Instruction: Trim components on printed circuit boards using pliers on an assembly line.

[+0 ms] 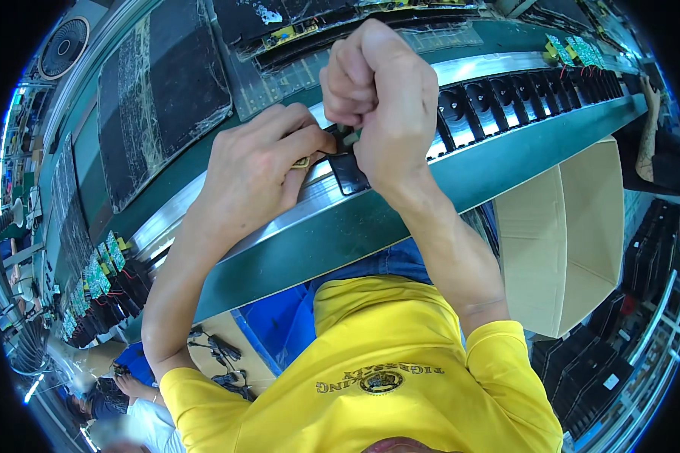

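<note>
My left hand (261, 162) is closed at the edge of a black plastic housing (347, 174) that rests on the metal rail. A small yellow-edged part (301, 162) shows between its fingers. Just above the housing, my right hand (389, 106) is curled into a fist. Under its fingers a short pale greenish piece (352, 137) sticks out; the rest of what it grips is hidden. To the right, a row of similar black housings (506, 106) stands along the metal rail (483, 68).
Green circuit boards with yellow parts lie at the far right (578, 51) and near left (98, 275). A dark worn mat (166, 90) covers the bench's back. An open cardboard box (533, 241) stands by the front edge. A co-worker's arm (648, 143) reaches in at right.
</note>
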Available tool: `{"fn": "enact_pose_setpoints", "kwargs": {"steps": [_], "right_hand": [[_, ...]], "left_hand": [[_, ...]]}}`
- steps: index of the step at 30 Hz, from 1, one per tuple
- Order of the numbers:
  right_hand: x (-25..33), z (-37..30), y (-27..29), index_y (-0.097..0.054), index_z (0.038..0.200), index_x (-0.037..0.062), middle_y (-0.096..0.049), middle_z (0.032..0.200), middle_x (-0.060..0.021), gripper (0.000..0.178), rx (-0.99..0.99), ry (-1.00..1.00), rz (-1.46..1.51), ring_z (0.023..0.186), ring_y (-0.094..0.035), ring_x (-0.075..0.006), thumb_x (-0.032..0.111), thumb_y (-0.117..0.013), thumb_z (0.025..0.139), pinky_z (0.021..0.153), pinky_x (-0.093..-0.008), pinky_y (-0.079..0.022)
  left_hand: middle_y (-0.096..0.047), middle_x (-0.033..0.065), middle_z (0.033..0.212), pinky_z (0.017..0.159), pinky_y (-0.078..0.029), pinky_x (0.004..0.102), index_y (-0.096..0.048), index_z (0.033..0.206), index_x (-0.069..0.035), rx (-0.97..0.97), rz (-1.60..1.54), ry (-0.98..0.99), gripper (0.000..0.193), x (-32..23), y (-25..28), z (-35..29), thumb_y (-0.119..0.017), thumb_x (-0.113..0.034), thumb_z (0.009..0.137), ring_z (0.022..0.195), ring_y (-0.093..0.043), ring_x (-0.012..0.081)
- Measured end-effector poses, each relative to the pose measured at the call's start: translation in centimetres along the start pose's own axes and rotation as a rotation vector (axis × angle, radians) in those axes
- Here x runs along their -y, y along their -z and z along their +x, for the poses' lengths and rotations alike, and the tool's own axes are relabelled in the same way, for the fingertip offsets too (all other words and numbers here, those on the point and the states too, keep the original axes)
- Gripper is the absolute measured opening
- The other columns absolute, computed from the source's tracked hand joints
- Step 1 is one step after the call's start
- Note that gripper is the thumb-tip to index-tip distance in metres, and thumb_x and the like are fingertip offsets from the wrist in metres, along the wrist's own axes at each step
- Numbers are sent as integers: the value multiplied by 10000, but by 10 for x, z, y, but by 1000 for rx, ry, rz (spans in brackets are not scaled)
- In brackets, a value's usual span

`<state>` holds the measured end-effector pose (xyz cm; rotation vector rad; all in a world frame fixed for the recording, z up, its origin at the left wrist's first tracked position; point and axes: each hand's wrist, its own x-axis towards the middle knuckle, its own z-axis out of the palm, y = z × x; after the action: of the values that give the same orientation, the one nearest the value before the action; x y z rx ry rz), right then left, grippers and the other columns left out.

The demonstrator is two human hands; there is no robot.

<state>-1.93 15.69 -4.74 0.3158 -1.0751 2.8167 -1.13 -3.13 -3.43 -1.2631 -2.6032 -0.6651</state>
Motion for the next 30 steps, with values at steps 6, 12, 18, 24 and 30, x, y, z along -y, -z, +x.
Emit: {"fn": "enact_pose_setpoints", "kwargs": {"steps": [6,12,18,24,30], "right_hand": [[15,-2,-2,-725,1156,71,-564,899,-24,327,11,82,-307,755,-461,-128,299,-493,1183,671,-268,-372],[92,-57,-2,-846,1250,50,-668,1055,-68,242,34,197,-1019,842,-594,-160,138,-766,1039,749,-281,-491],[74,-92,25,-896,1123,127,-659,1175,-72,267,162,247,-1757,955,-633,-220,149,-961,865,831,-357,-551],[66,-94,29,-907,1062,143,-652,1185,-65,230,158,274,-1835,982,-631,-244,165,-977,844,852,-378,-558],[64,-95,31,-905,1074,141,-652,1183,-65,239,159,271,-1811,977,-629,-241,167,-976,847,852,-373,-557]], "left_hand": [[-735,49,1099,802,-565,348,-777,1040,-46,43,15,150,121,-27,7,8,-765,37,953,859,-677,249],[-711,21,1100,747,-543,330,-782,1044,-74,-57,34,232,55,-34,1,1,-800,-57,994,854,-679,215],[-678,-8,1089,714,-525,322,-795,1004,-106,-62,1,334,50,-43,-3,7,-838,-128,991,848,-678,185],[-661,-10,1070,723,-526,335,-803,935,-103,-73,-20,396,47,-42,-9,13,-843,-102,960,841,-664,186],[-654,-5,1060,736,-532,349,-802,902,-94,-99,6,357,51,-42,-13,15,-844,-86,930,847,-657,196]]}}
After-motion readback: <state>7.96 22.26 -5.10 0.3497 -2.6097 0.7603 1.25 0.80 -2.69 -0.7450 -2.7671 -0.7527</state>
